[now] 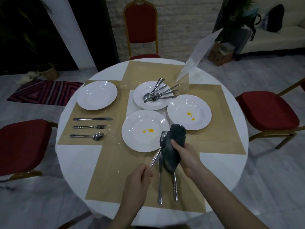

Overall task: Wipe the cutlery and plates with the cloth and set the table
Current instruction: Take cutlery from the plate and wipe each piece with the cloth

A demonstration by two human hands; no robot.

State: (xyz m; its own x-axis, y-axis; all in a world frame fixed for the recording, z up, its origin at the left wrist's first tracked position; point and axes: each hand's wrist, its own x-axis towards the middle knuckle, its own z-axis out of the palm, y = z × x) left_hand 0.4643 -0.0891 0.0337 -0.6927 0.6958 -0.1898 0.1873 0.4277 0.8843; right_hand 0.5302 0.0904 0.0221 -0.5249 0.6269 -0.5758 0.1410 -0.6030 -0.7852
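— What are the fingers doing?

— The left hand [140, 177], low in the frame's middle, has its fingers curled round the handle end of a spoon [159, 149], which slants up to the right. The right hand [183, 154] grips a dark grey cloth [173, 146], bunched against the spoon's bowl; the thumb lies across the cloth's front.

— And right beneath them?

— Two pieces of cutlery lie side by side on the brown paper mat [115, 171] at the near edge of the table [74, 162]: a table knife [160, 185] and, just to its right, a patterned handle [175, 187] whose upper end is hidden under the cloth, so I cannot tell what it is.

— The plates?

— Four white ones. The nearest plate [142, 138], centre of the frame, carries yellow smears, and the spoon's bowl hangs over its right rim. The right-hand plate [198, 119] has yellow spots too. Behind them, the cutlery plate [143, 91] holds a fanned heap of spoons and forks [158, 93]. The left plate [97, 95] looks clean.

— Anything laid out?

— Below the left plate, stacked down the frame: a knife [92, 119], a fork [90, 126] and a second spoon [87, 136], all lying crosswise and apart.

— Around that?

— A clear acrylic stand [198, 55] leans at the upper right of the table. Red chairs [140, 22] stand at the far side, left and right.
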